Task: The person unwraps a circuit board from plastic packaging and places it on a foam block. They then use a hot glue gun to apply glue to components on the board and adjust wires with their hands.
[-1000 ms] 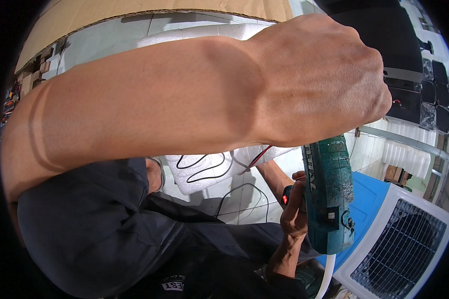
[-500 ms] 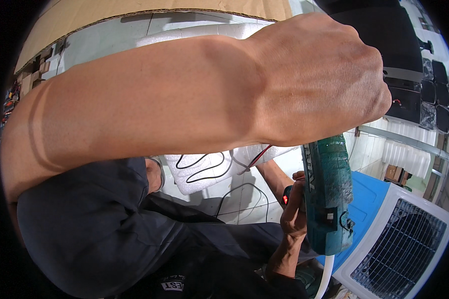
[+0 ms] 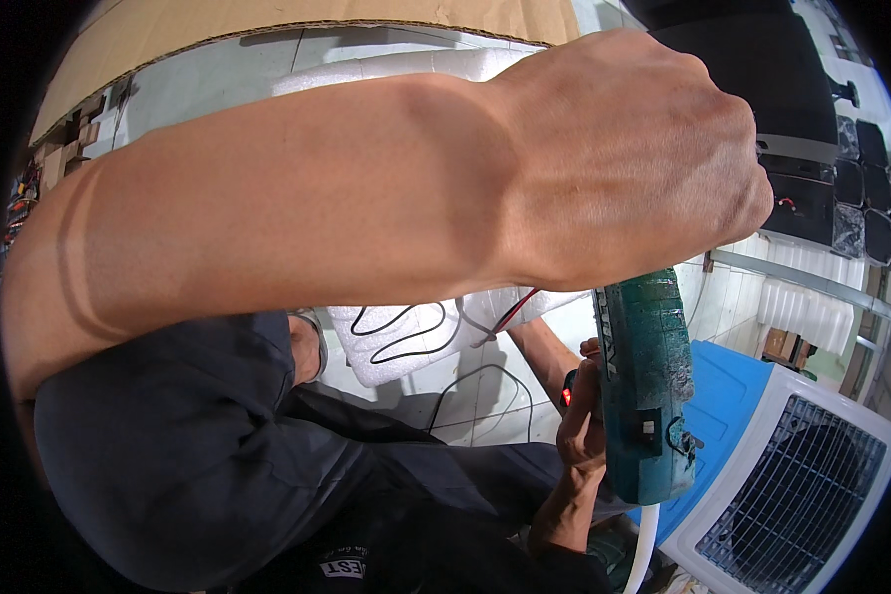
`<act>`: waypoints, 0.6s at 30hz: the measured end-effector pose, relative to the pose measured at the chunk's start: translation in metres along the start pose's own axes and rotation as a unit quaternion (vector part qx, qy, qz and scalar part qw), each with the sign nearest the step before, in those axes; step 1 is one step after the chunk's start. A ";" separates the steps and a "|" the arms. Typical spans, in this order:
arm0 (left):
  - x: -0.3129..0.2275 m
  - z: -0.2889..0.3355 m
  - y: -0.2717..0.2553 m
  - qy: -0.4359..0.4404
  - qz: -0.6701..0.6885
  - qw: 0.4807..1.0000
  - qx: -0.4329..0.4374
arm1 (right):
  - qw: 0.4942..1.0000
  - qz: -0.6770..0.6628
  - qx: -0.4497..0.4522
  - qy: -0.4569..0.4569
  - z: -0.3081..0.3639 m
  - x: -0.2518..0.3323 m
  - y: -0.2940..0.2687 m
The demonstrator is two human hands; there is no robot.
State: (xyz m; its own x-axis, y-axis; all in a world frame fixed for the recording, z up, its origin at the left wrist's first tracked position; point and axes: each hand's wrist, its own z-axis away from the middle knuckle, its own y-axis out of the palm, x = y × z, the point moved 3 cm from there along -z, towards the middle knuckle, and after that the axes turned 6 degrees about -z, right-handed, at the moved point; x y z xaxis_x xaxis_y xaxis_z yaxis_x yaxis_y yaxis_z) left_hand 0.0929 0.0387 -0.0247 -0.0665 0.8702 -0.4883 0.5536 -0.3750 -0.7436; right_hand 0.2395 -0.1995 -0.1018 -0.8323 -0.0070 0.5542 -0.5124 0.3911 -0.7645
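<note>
My left arm crosses the picture from the left. It ends in my left hand (image 3: 634, 163), which is closed with its knuckles bent and its fingers turned out of sight. Whatever they hold is hidden. Below that hand hangs a green corded power tool (image 3: 648, 386), worn and dusty, its body upright and a white cord leaving its lower end. Its top passes out of sight under my left hand, so its head does not show. My right hand (image 3: 582, 431) is wrapped against the tool's left side, partly behind it. White foam (image 3: 406, 346) lies beneath, with black and red wires on it.
At lower right stands a blue and white appliance with a grille (image 3: 807, 485). Black equipment (image 3: 742, 79) fills the upper right, with a metal rail (image 3: 812, 287) below. A cardboard sheet (image 3: 297, 15) spans the top. My dark-trousered leg (image 3: 168, 445) is at lower left.
My left hand and the power tool have shifted very slightly to the left together. My right hand stays about where it was.
</note>
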 end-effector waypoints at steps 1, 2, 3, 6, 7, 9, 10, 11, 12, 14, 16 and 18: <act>0.001 0.000 0.001 0.001 0.003 1.000 0.001 | 1.000 0.000 0.000 0.002 0.000 -0.001 0.001; 0.002 0.000 0.001 0.003 0.004 1.000 0.002 | 1.000 -0.001 -0.001 0.002 -0.001 -0.001 0.000; 0.003 -0.001 0.003 0.004 0.002 1.000 -0.002 | 1.000 0.001 -0.001 0.002 -0.001 -0.001 0.000; 0.003 -0.003 0.008 0.007 -0.014 1.000 -0.011 | 1.000 -0.003 -0.006 0.004 -0.001 -0.004 0.001; 0.003 -0.003 0.009 0.008 -0.019 1.000 -0.011 | 1.000 -0.003 -0.006 0.005 -0.001 -0.004 0.001; 0.003 -0.001 0.007 0.013 -0.021 1.000 -0.019 | 1.000 -0.004 -0.008 0.006 0.001 -0.004 0.001; 0.003 0.001 0.007 0.018 -0.019 0.999 -0.035 | 1.000 -0.004 -0.007 0.007 0.001 -0.005 0.001; 0.004 0.008 0.010 0.025 -0.012 0.997 -0.073 | 1.000 -0.004 -0.005 0.007 0.001 -0.005 0.001; 0.003 0.008 0.010 0.026 -0.012 0.997 -0.073 | 1.000 -0.006 -0.006 0.008 0.001 -0.005 0.000; 0.002 0.001 0.006 0.015 -0.019 0.999 -0.036 | 1.000 -0.007 -0.007 0.007 0.003 -0.005 0.001; 0.002 -0.006 0.011 0.008 -0.051 0.999 -0.017 | 1.000 -0.008 -0.007 0.008 0.003 -0.005 0.000; 0.003 -0.006 0.023 0.012 -0.088 0.995 -0.048 | 1.000 -0.009 -0.008 0.010 0.002 -0.005 -0.001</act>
State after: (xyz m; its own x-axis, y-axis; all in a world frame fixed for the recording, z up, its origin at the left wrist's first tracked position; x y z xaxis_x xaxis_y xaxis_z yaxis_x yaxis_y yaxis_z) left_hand 0.1105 0.0345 -0.0407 -0.1505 0.9271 -0.3433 0.6126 -0.1851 -0.7684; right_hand 0.2435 -0.2018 -0.1046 -0.8189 0.0034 0.5739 -0.5234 0.4061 -0.7491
